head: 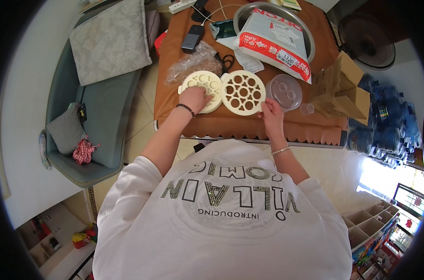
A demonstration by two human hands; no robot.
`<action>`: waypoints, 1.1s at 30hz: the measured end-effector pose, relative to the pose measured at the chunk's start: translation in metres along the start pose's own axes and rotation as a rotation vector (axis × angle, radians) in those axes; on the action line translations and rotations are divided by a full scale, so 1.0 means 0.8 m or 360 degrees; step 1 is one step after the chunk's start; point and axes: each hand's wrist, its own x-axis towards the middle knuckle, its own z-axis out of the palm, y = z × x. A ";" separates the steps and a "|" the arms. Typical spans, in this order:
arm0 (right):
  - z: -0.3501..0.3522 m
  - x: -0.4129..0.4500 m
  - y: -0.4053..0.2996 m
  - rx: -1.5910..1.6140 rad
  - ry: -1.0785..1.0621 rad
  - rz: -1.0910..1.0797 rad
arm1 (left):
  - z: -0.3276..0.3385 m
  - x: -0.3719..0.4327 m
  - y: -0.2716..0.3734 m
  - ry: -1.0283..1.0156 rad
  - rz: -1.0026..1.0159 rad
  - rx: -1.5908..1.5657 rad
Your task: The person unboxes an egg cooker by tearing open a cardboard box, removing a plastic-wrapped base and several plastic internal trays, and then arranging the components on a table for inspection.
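Two round cream plastic pieces lie side by side at the table's front edge, touching where they meet. The left piece (212,84) is a tray with shallow round hollows. My left hand (194,98) rests over it with bent fingers; its fingertips are partly hidden, so whether they pinch anything cannot be told. To the right, the perforated disc (244,92) has large round holes and small triangular openings. My right hand (272,111) grips that disc's lower right rim between thumb and fingers. Close beside it is a clear round plastic container (284,93) with small round items in it.
A small clear cup (306,109) and an open cardboard box (338,87) are on the right. Behind lie crumpled clear plastic (194,63), a power bank (192,38) with cables, and a metal basin (310,38) bearing a white-and-red parcel bag (275,45). The table (226,122) has a brown cover.
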 end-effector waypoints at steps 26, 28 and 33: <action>0.130 0.045 0.014 -0.0665 -0.0345 -0.0002 | 0.084 -0.007 -0.103 0.0804 -0.0312 -0.1645; 0.132 0.048 0.013 -0.0664 -0.0338 0.0062 | 0.086 -0.009 -0.105 0.0822 -0.0299 -0.1722; 0.123 0.054 0.011 -0.0627 -0.0377 0.0283 | 0.084 -0.006 -0.100 0.0752 -0.0230 -0.1783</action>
